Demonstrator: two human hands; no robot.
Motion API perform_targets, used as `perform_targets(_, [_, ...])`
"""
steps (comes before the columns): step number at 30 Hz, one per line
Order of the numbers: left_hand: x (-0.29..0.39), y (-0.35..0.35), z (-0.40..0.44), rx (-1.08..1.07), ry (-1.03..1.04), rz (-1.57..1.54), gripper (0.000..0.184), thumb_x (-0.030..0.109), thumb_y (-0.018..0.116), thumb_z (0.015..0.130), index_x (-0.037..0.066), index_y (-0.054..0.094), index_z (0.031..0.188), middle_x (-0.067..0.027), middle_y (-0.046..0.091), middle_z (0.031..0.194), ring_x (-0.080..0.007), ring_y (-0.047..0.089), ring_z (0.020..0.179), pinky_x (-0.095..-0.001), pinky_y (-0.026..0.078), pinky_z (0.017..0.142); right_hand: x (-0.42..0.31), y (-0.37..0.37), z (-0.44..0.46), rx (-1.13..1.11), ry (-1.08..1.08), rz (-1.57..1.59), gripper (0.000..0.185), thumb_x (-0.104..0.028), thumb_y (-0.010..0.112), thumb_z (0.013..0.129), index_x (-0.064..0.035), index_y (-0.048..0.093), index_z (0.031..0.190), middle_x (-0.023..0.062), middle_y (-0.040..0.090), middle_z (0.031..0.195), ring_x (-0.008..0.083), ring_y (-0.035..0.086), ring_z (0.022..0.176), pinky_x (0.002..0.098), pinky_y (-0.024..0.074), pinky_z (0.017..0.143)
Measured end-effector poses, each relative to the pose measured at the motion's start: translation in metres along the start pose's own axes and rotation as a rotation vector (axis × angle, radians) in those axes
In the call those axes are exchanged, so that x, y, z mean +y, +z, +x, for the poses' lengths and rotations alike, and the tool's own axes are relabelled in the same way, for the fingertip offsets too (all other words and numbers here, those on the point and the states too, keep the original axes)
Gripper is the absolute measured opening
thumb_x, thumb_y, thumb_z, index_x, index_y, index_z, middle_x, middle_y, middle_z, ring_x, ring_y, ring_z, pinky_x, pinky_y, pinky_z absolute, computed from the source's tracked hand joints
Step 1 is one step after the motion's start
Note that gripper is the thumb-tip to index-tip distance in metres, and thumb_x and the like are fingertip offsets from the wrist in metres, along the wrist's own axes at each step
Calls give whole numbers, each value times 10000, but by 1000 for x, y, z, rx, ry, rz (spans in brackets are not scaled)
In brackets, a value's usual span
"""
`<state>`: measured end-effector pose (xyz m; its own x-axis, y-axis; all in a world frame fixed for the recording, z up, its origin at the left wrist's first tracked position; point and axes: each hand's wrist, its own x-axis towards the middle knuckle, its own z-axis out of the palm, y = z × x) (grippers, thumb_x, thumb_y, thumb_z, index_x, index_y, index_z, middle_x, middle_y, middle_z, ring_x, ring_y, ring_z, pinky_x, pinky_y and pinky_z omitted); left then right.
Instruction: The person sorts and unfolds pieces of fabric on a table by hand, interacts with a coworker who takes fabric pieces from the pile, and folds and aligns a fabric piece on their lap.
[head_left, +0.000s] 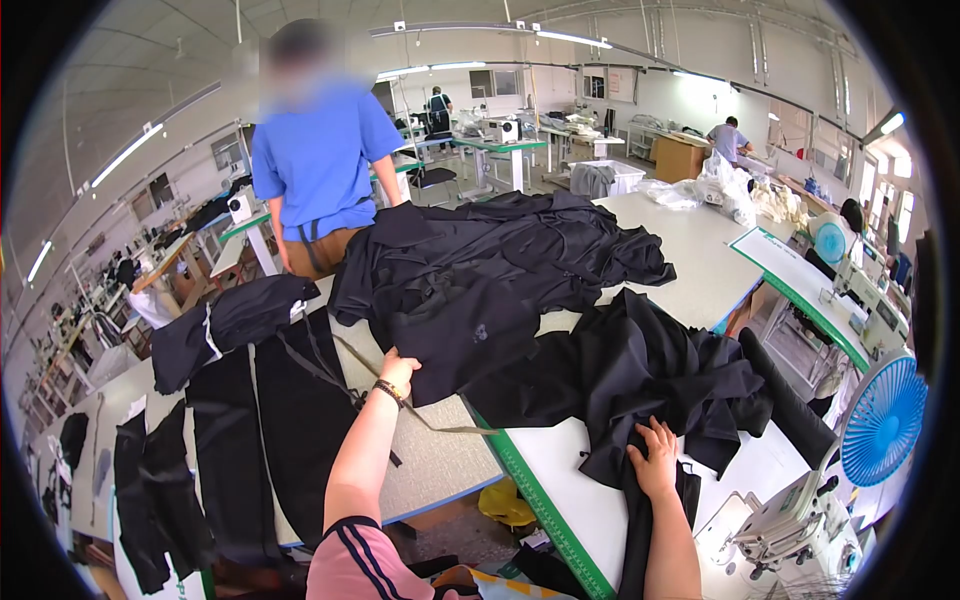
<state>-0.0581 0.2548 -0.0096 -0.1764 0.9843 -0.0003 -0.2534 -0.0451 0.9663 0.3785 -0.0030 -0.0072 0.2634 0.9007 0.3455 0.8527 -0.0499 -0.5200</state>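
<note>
My left hand (400, 374) is closed on the edge of a black cloth piece (468, 335), which bears a small pale mark. This piece overlaps a large heap of black fabric (520, 235) on the pale table. My right hand (655, 458) lies on a second crumpled pile of black fabric (650, 365), its fingers apart and pressed on the cloth. That pile rests on the white sewing table. A strip of black cloth runs down under my right wrist. Some folds hide what lies beneath them.
A sewing machine (800, 525) and a blue fan (884, 422) stand at the right. Black cut panels (235, 450) and a tied black bundle (235, 325) lie at the left. Across the table stands a person in a blue shirt (325, 150). A green ruler edge (540, 515) borders the sewing table.
</note>
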Motion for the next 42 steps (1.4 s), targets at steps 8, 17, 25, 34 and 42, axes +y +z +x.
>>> perform_targets(8, [-46, -9, 34, -406, 519, 616, 311, -129, 467, 607, 37, 668, 777, -150, 657, 899, -295, 632, 914, -300, 478, 769, -1, 0, 0, 12, -5, -1, 435, -191, 683, 758, -92, 579, 1169, 146, 460, 1353, 356, 349, 1295, 466, 231, 1093])
perform_targets(17, [-4, 13, -28, -391, 817, 1138, 96, -39, 534, 614, 37, 586, 588, -110, 575, 740, -299, 589, 770, -368, 469, 653, -1, -1, 0, 0, 1, 7, 440, -202, 679, 764, -99, 575, 1178, 135, 453, 1357, 344, 340, 1303, 470, 212, 1102])
perform_targets(25, [-30, 9, -15, -338, 942, 1155, 68, -5, 543, 619, 32, 600, 613, -114, 589, 756, -286, 583, 804, -356, 476, 715, 1, 1, -1, 4, 5, 6, 444, -205, 678, 766, -101, 569, 1184, 130, 450, 1359, 341, 335, 1305, 470, 208, 1106])
perform_targets(34, [-23, 13, -23, -315, 894, 1186, 110, -27, 523, 639, 16, 616, 680, -133, 596, 797, -302, 591, 854, -361, 488, 746, 1, 1, -2, 20, -3, 8, 444, -211, 682, 764, -102, 573, 1180, 133, 456, 1356, 344, 343, 1300, 472, 219, 1099])
perform_targets(42, [-21, 15, -26, -293, 899, 1194, 121, -53, 513, 629, -5, 608, 686, -150, 597, 827, -319, 588, 866, -377, 484, 756, 2, 1, -2, 26, 4, 10, 444, -224, 682, 769, -113, 576, 1185, 130, 453, 1359, 343, 344, 1300, 469, 218, 1102])
